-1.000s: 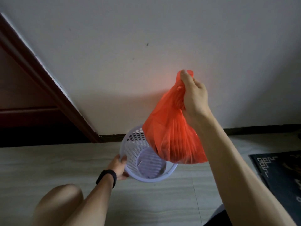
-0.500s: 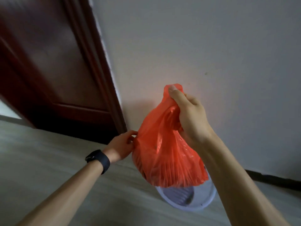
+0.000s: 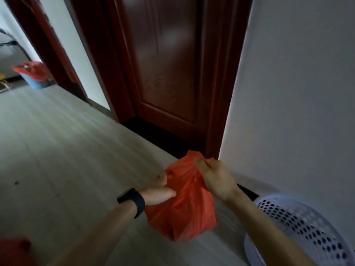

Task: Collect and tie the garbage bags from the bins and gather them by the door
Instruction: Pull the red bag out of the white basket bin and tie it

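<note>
An orange-red garbage bag (image 3: 187, 210) hangs in the air in front of me, held by both hands. My right hand (image 3: 215, 176) pinches the gathered top of the bag. My left hand (image 3: 160, 191), with a black band on the wrist, grips the bag's upper left side. The white perforated bin (image 3: 299, 229) stands on the floor at the lower right, apart from the bag. Far off at the upper left, a blue bin (image 3: 37, 82) lined with another red bag (image 3: 30, 69) stands beyond a doorway.
A closed dark red door (image 3: 169, 70) faces me, in a frame beside a white wall (image 3: 297, 93). Pale wood-look floor (image 3: 67, 150) stretches to the left. A blurred red thing (image 3: 13, 250) sits at the lower left corner.
My view swung left from the wall to the door. The bag came down lower, my left hand left the bin and took hold of the bag. The bin now sits at the right.
</note>
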Available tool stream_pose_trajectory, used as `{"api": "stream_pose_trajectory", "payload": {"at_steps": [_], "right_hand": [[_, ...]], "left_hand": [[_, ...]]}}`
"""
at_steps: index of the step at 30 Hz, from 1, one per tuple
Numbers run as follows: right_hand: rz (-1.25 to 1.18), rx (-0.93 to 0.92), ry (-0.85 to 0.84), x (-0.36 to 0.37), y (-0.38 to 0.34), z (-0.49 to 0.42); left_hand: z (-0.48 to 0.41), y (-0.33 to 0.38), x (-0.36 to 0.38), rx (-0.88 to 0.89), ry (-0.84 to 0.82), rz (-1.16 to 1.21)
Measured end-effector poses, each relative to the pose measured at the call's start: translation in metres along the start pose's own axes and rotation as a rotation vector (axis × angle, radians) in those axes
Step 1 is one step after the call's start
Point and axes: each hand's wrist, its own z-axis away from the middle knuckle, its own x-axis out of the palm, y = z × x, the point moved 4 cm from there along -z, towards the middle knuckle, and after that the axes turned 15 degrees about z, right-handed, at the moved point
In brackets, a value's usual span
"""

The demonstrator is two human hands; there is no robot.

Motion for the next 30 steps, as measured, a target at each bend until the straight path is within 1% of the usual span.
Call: {"api": "stream_pose_trajectory", "payload": {"at_steps": [2,5,6,9,10,11,13,14,15,16,17,20,22,24,25,26,27,29,30], "right_hand": [[0.153,-0.016,-0.064,0.029,0.008,-0.004],[0.409,-0.079,-0.181,0.074,0.017,-0.01],[0.458,-0.095,-0.204,0.085,0.019,-0.011],[0.441,-0.094,-0.175,0.097,0.017,-0.017],[0.448,-0.098,-0.158,0.095,0.013,-0.02],[0.465,-0.102,-0.156,0.096,0.014,-0.023],[0.478,-0.106,-0.146,0.092,0.018,-0.027],[0.463,-0.085,-0.124,0.089,0.024,-0.028],[0.418,-0.052,-0.086,0.082,0.029,-0.028],[0.32,-0.002,-0.03,0.073,0.035,-0.027],[0.18,0.051,0.036,0.062,0.041,-0.026],[-0.285,0.163,0.224,0.028,0.052,-0.024],[-0.459,0.185,0.337,0.011,0.061,-0.022],[-0.512,0.195,0.417,0.011,0.079,-0.023],[-0.468,0.209,0.397,0.02,0.088,-0.022],[-0.376,0.22,0.328,0.036,0.098,-0.021],[-0.254,0.225,0.217,0.057,0.106,-0.019],[-0.017,0.23,-0.059,0.102,0.114,-0.013],[0.076,0.209,-0.155,0.121,0.114,-0.011]], "left_hand": [[-0.01,-0.016,-0.005,-0.018,0.001,-0.017],[-0.026,-0.034,-0.011,0.075,-0.004,0.09],[-0.03,-0.038,-0.01,0.102,-0.038,0.1],[-0.044,-0.056,0.009,0.123,-0.232,0.053],[-0.047,-0.059,0.016,0.148,-0.238,0.025],[-0.053,-0.06,0.023,0.247,-0.161,-0.006],[-0.062,-0.061,0.023,0.528,0.091,-0.043],[-0.064,-0.061,0.021,0.626,0.163,-0.079],[-0.065,-0.061,0.019,0.676,0.185,-0.157],[-0.067,-0.06,0.017,0.683,0.168,-0.218],[-0.073,-0.063,0.014,0.652,0.147,-0.243],[-0.086,-0.063,0.011,0.522,0.116,-0.154],[-0.095,-0.063,0.013,0.478,0.082,-0.039],[-0.102,-0.064,0.014,0.464,0.026,0.105],[-0.104,-0.064,0.014,0.446,0.002,0.147],[-0.105,-0.064,0.013,0.426,-0.01,0.17],[-0.105,-0.064,0.01,0.413,-0.011,0.183],[-0.099,-0.06,0.003,0.422,0.008,0.225],[-0.094,-0.059,-0.003,0.44,0.039,0.249]]}}
